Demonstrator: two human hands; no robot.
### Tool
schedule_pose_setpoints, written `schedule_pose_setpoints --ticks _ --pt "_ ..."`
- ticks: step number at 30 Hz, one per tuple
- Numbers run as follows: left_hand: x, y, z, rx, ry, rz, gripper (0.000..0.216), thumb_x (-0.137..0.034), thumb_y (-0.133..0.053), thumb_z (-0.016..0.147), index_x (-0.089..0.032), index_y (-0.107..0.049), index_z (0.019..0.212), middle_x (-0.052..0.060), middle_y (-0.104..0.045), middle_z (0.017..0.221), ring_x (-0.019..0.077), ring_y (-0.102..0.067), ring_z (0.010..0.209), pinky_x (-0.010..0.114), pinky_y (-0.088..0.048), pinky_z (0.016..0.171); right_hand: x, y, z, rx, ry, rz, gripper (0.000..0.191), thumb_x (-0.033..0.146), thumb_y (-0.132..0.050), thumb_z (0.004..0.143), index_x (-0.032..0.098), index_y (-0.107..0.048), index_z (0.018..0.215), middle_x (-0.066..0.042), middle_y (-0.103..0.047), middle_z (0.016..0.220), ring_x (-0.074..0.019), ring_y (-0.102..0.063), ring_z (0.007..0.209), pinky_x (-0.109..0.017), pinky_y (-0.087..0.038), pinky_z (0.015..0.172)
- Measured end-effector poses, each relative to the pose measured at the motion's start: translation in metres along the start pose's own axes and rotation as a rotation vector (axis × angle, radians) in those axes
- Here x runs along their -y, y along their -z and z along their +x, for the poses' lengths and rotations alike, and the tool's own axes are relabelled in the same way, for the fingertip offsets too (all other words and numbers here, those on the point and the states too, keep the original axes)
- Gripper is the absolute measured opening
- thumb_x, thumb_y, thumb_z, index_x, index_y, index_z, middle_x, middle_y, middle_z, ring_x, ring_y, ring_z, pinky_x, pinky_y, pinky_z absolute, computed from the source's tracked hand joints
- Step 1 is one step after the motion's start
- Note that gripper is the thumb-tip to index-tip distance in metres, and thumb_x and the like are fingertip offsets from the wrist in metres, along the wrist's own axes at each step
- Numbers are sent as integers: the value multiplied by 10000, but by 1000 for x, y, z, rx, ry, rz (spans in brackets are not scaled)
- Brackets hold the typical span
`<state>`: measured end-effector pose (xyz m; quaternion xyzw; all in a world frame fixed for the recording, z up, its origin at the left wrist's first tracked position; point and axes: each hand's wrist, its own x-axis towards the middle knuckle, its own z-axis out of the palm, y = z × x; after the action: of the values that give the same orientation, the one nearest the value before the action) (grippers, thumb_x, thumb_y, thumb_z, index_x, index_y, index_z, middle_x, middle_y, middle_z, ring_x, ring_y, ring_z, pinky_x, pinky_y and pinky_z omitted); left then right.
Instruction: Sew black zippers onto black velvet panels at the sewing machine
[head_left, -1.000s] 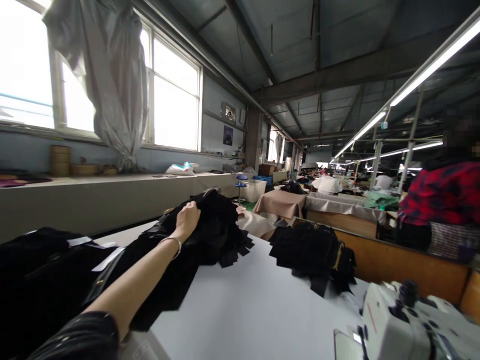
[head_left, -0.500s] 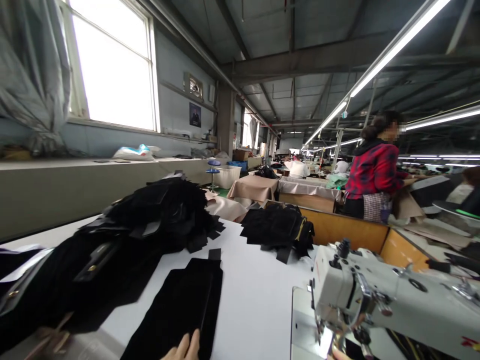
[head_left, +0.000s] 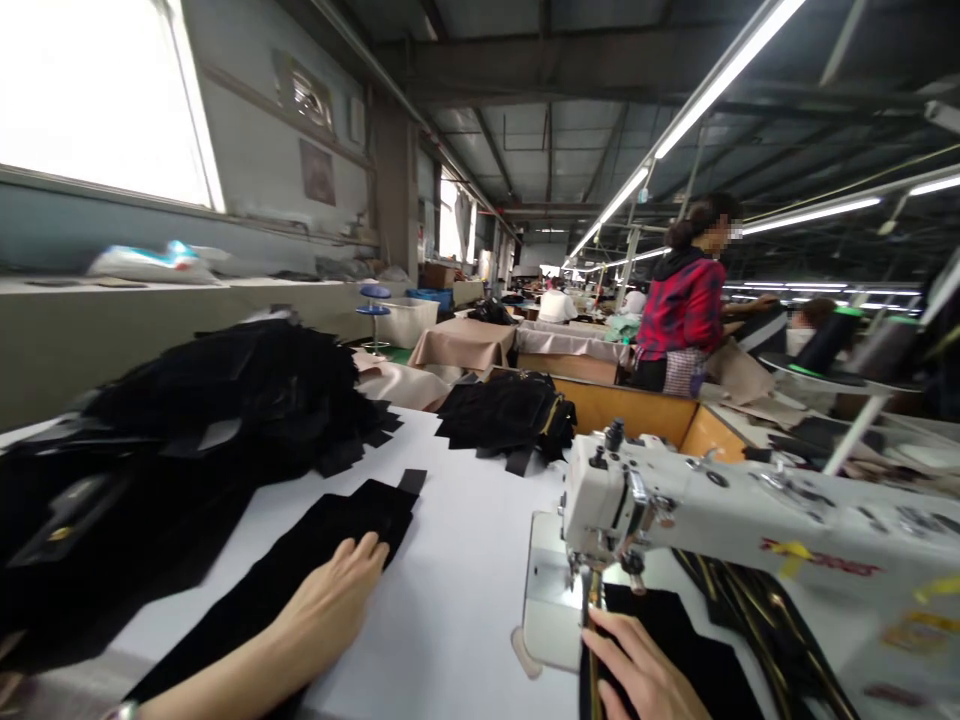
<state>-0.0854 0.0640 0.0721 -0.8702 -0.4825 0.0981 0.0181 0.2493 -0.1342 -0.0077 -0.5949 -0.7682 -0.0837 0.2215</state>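
Head view. Left hand (head_left: pixel 330 600) flat, fingers spread, pressing black fabric strip (head_left: pixel 315 550) onto white table (head_left: pixel 465 560), likely to keep it smooth. Right hand (head_left: pixel 637 675) open-fingered, resting on black fabric piece (head_left: pixel 675 650) just beside sewing machine (head_left: pixel 675 510) needle, apparently steadying it there. Black fabric heap (head_left: pixel 225 400) piled left; second stack (head_left: pixel 510 410) beyond. Person in red plaid (head_left: pixel 682 310) well apart.

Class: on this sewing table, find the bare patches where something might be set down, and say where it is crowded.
Bare white table lies between the flat black strip under the left hand and the sewing machine. A smaller patch lies behind the strip, before the small black pile. The large black heap crowds the left.
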Motion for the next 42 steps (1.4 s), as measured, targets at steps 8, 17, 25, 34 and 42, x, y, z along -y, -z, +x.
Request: schedule_pose_setpoints --ticks 8,17,25,34,42 --pt "-14 -30 13 -235 -108 -415 406 -215 -482 765 -245 -719 1094 50 -690 1186 285 -646 1110 347 -503 998 27 21 9 91 -193 69 607 -13 -473 743 135 -541 1328 -115 -592 1275 -239 -577 1173 -382 -523 1026" --pt "-137 -18 -7 93 -281 -1037 608 -195 -452 670 -167 -662 1239 20 -660 774 211 -632 686 266 -516 643 30 23 20 99 -255 139 519 26 -479 785 143 -565 1284 -121 -560 1252 -282 -535 1139 -478 -498 1023" --pt "-169 -60 8 198 -230 -1322 640 -453 -497 701 -99 -622 1219 43 -543 814 158 -523 587 238 -463 480 32 22 22 6 -258 240 441 7 -462 824 182 -567 1214 -86 -573 1200 -238 -527 1115 -413 -483 1013" --pt "-168 -69 7 201 -169 -1424 653 -521 -594 679 -142 -566 1209 3 -479 817 107 -484 522 175 -404 351 38 30 21 -45 -4 256 173 150 -566 919 181 -648 1068 -57 -647 1039 -209 -577 981 -348 -492 935" --pt "-168 -41 1 171 -164 -1526 621 -529 -587 703 -129 -555 1177 -28 -501 726 124 -515 427 225 -421 347 64 18 28 181 -99 251 199 229 -758 713 170 -655 873 -64 -637 1015 -231 -583 979 -298 -525 873"
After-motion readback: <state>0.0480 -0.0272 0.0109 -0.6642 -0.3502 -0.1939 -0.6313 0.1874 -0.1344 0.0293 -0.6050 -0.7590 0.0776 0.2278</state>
